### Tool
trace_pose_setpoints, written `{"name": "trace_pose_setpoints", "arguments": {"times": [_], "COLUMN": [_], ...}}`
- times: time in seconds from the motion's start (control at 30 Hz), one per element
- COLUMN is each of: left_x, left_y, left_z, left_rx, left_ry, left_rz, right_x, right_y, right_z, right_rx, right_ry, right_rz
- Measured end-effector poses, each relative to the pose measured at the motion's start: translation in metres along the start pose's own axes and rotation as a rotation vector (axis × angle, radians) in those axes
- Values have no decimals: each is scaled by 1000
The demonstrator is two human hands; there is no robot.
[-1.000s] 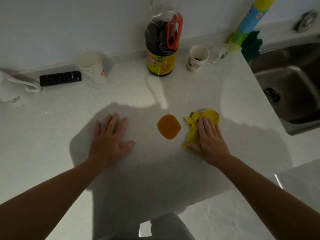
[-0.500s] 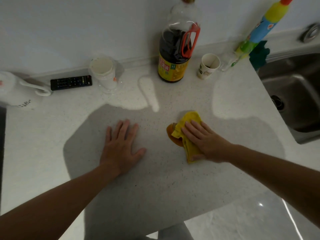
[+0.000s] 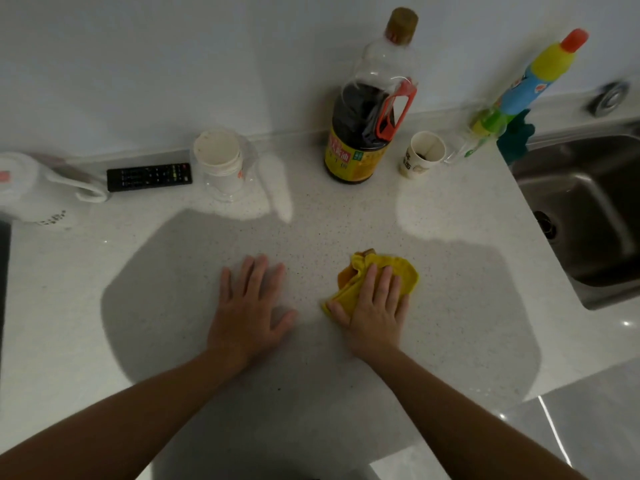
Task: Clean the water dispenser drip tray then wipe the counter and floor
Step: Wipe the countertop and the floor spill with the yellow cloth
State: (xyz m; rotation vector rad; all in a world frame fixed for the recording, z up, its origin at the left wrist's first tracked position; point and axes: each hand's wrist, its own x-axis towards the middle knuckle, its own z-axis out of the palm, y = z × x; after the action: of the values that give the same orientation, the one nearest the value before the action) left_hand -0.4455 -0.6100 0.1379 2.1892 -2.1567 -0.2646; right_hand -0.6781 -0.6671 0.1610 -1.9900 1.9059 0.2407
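A crumpled yellow cloth (image 3: 407,271) lies on the speckled white counter (image 3: 311,230). My right hand (image 3: 375,306) presses flat on it, fingers spread over the fabric. An orange stain (image 3: 344,276) shows at the cloth's left edge; the spill under it is hidden. My left hand (image 3: 247,310) rests palm down on the bare counter to the left of the cloth, fingers apart, holding nothing. No drip tray is in view.
Along the back wall stand a big soy sauce bottle (image 3: 363,133), a paper cup (image 3: 420,155), a stack of cups (image 3: 220,161), a remote (image 3: 149,176), a white kettle (image 3: 31,188) and a spray bottle (image 3: 526,81). A steel sink (image 3: 588,209) lies right. Grey floor (image 3: 571,427) shows bottom right.
My right hand slid the cloth left over the orange spill, which is now covered except for a stained edge. My left hand stayed flat on the counter.
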Motion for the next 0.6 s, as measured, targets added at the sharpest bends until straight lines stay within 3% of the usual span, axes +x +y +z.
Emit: {"name": "trace_pose_setpoints", "arguments": {"times": [0.13, 0.37, 0.5, 0.6], "left_x": [-2, -2, -2, -2], "left_y": [1, 5, 3, 4], "left_z": [-3, -14, -15, -16], "left_rx": [-19, -61, -74, -67], "left_ry": [9, -9, -23, -33], "left_rz": [0, -11, -11, -16], "right_x": [35, 91, 83, 53], "right_y": [-2, 16, 35, 51], "right_z": [-15, -47, -49, -38], "right_rx": [-46, -321, -434, -400], "right_ry": [5, -87, -98, -91], "right_rz": [-84, -523, -746, -776]}}
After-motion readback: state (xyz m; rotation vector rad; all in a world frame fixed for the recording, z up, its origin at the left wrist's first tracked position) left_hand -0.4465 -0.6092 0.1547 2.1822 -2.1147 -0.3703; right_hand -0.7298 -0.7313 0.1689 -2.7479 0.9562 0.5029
